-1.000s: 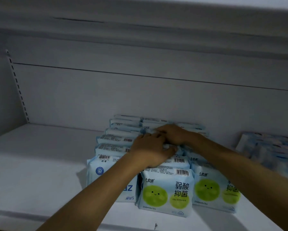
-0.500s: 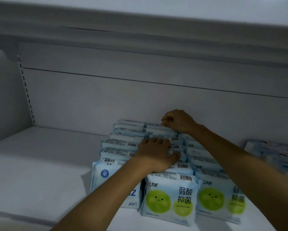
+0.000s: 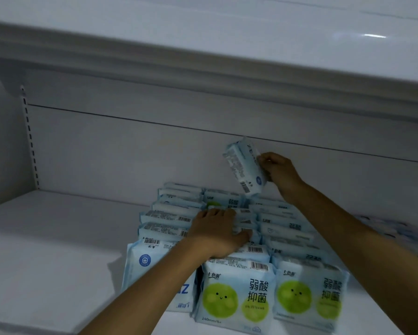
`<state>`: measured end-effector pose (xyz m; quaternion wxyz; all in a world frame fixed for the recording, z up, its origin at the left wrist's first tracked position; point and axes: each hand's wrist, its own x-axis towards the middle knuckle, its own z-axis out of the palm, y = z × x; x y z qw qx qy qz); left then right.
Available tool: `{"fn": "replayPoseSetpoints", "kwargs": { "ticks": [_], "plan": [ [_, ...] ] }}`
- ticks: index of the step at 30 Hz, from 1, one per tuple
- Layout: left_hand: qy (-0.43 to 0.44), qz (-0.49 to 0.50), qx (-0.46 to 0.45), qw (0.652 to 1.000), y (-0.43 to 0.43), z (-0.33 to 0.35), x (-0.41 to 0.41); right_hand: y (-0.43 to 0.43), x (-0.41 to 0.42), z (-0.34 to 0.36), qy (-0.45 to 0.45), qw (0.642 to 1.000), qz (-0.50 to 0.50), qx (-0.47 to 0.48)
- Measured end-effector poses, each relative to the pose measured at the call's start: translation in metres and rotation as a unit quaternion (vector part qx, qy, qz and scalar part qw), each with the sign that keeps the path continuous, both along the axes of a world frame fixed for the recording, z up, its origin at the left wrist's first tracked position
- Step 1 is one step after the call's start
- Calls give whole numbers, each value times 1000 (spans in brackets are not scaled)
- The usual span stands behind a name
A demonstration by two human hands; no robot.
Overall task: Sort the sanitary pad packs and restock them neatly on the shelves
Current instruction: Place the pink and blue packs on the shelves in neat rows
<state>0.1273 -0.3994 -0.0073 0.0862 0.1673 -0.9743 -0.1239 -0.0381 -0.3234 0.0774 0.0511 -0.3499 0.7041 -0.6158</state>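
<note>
While the left hand is lying palm-down with fingers spread across the tops of the middle row of sanitary pad packs, its forearm is stretching in from below. That hand is pressing flat, clamped on nothing. Up and to its right, the right hand is pinching a single pack by its edge, holding it tilted in the air just above the back of the rows, near the shelf's rear wall. Beneath both hands, three upright rows are standing on the white shelf.
</note>
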Motion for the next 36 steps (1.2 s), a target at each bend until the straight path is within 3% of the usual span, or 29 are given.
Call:
{"fn": "replayPoseSetpoints", "kwargs": {
  "ticks": [3,6,8,10,11,14,17,19,21,22,24,25,27,29,31,33,36],
  "plan": [
    [25,5,28,999,-2,-4,-3,12,10,-6,-22,996,53,69],
    [28,9,30,999,-3,-5,-4,13,19,-26,118,977,40,176],
    [21,7,21,1000,-4,-6,-3,11,28,-37,216,963,10,160],
    [24,11,22,999,-4,-6,-2,12,38,-34,230,960,35,154],
    [23,13,21,999,-3,-5,-2,14,44,-31,218,954,74,194],
    [19,9,4,1000,-1,-2,-1,22,48,-23,254,895,150,333],
    [13,4,-14,1000,0,-1,1,19,31,-16,303,917,92,241],
    [2,3,-21,1000,0,-1,1,11,15,-1,271,951,26,148],
    [-2,3,-26,1000,0,-1,0,2,4,12,201,977,22,66],
    [-4,3,-29,1000,0,-1,1,-3,0,14,169,984,38,52],
    [-4,2,-34,999,-1,-2,0,-11,-3,5,157,979,64,112],
    [-3,2,-36,999,-1,-2,0,-14,-2,-6,176,965,75,180],
    [-8,3,-39,999,0,-3,1,-20,-2,-36,236,898,87,361],
    [-13,4,-41,999,0,-3,1,-20,-3,-60,300,836,62,455],
    [-12,3,-42,999,0,-3,0,-18,-9,-68,309,846,32,434],
    [-12,1,-43,999,0,-2,-1,-15,-9,-64,293,880,29,372],
    [-14,4,-45,999,0,-2,-1,-18,-3,-61,224,916,89,322]
  ]
}}
